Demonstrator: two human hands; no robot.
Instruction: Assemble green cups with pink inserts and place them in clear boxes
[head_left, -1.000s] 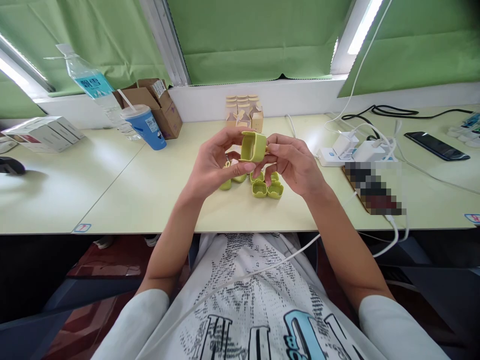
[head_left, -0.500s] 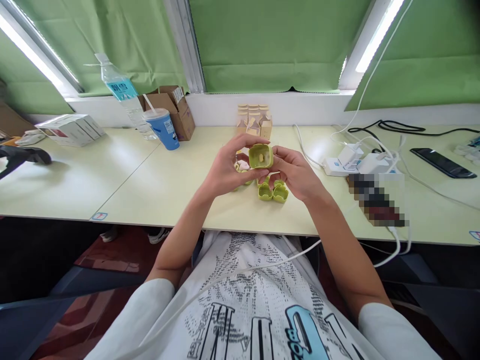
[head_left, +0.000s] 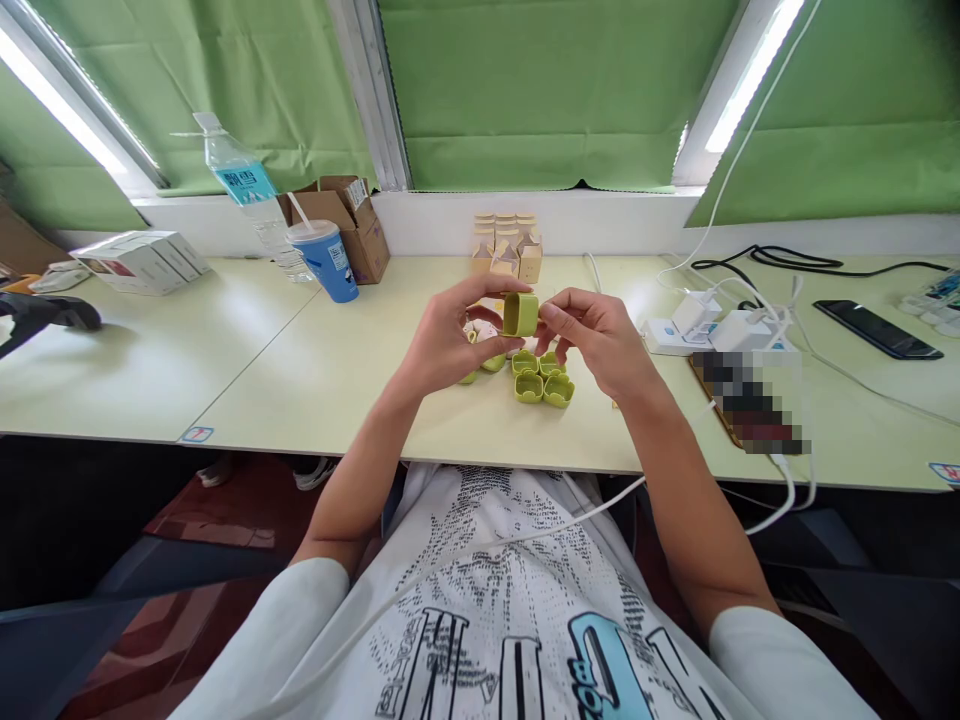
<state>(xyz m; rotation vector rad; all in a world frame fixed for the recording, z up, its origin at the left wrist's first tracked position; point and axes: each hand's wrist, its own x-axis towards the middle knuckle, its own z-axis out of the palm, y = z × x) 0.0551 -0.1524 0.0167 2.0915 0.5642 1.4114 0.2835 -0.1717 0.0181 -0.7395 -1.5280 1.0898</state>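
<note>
My left hand [head_left: 461, 335] holds a small olive-green square cup [head_left: 520, 315] by its top and bottom, between fingers and thumb. The cup is turned on its side, its opening facing left. At its right side, thumb and fingertips of my right hand [head_left: 589, 328] are pinched together, close against the cup's base; what they hold, if anything, is too small to make out. Below on the table, several matching green cups [head_left: 529, 388] stand in a cluster with their openings up. More green pieces [head_left: 493, 362] lie partly hidden behind my left hand.
Small beige cartons [head_left: 530, 262] stand by the wall. To the left are a blue cup with a straw [head_left: 328, 262], a water bottle [head_left: 259, 205] and a cardboard box [head_left: 367, 240]. A power strip [head_left: 664, 338], cables and a phone [head_left: 877, 328] lie on the right.
The cup has turned so that its side now shows instead of its inside. My right fingers have shifted slightly right on it, and the cups below are more exposed.
</note>
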